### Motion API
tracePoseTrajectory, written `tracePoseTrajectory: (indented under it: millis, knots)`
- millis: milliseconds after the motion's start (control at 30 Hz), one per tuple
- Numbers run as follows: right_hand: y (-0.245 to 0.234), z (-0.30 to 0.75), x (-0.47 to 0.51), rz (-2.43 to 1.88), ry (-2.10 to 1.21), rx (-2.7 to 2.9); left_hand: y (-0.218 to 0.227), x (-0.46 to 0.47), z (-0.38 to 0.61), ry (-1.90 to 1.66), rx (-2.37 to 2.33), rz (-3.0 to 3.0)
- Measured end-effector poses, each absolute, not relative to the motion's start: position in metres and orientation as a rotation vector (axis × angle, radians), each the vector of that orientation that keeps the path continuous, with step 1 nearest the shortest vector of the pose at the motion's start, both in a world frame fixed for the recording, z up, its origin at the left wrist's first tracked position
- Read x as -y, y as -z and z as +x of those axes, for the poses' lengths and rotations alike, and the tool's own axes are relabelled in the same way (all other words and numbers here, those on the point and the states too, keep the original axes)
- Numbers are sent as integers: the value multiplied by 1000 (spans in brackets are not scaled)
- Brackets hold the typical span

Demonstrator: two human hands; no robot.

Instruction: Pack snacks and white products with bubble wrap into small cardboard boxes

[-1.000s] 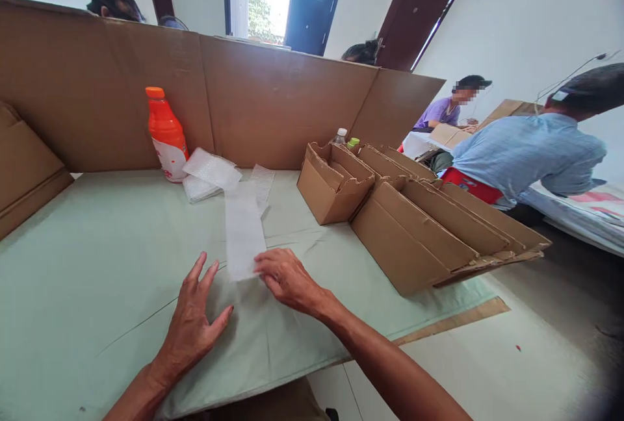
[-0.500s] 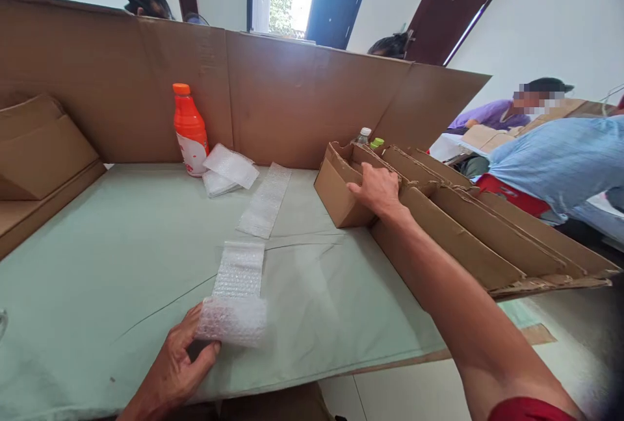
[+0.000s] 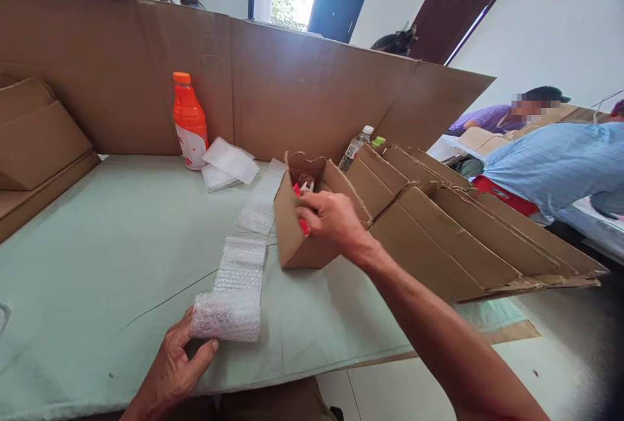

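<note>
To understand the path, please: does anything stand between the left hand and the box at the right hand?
Yes: the bubble wrap, which the left hand holds, lies between that hand and the cardboard box. Nothing else visible does.

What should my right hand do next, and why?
I'd probably have your right hand lift one red item out of the open cardboard box. Its fingers are at the box's opening, right by the red, though I can't tell whether they grip it. Meanwhile, your left hand holds the curled end of the bubble wrap.
</note>
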State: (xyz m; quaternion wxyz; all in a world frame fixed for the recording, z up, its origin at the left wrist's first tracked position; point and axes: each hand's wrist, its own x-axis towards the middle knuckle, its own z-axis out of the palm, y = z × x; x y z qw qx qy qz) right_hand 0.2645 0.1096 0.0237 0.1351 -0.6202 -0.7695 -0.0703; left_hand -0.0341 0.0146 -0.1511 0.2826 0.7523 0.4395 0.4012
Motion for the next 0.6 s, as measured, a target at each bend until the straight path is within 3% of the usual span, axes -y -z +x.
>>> tracePoseTrajectory:
  millis: [133, 333, 500, 600]
  knots:
    - [-19, 230, -86, -1476, 210, 2447, 150, -10, -34, -1123, -1194, 2008]
    - [-22, 272, -48, -1259, 108, 2286, 147, -7, -35, -1099, -1184, 2095]
    - [-6, 304, -16, -1364, 313, 2016, 150, -8, -39, -1112, -1117, 2189]
    - [27, 314, 6, -1526, 223, 1734, 157, -8, -45, -1093, -1142, 2240]
